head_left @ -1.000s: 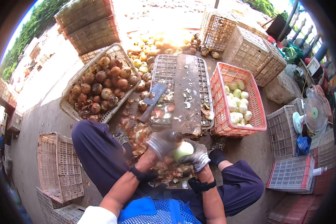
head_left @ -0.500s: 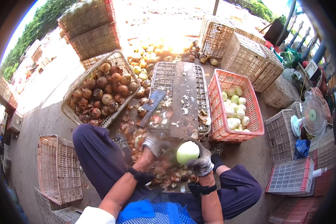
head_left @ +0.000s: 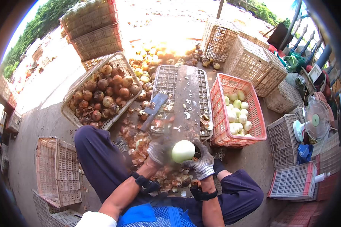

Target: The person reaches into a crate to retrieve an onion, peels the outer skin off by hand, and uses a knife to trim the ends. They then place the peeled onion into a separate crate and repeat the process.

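Note:
A peeled pale onion (head_left: 183,151) is between my two hands, low over the heap of skins. My right hand (head_left: 201,162), in a grey knitted glove, grips it from the right, fingers curled at its side and underside. My left hand (head_left: 158,151), gloved too, is at the onion's left side, its fingers smeared by motion. Just beyond them, a wooden board (head_left: 188,85) strewn with peel scraps lies across an upturned crate (head_left: 165,79). A broad-bladed knife (head_left: 156,103) rests at the crate's left edge, its handle towards me.
An unpeeled-onion crate (head_left: 74,118) stands front left; a red crate (head_left: 238,140) of peeled onions is at the right. Loose onions (head_left: 149,60) lie behind the board, skins (head_left: 140,142) between my feet. Stacked crates (head_left: 93,41) and a fan (head_left: 315,120) stand around.
The onion has moved slightly left with my right hand and now shows a rounder side. My left hand has come closer to it. The knife stays where it was.

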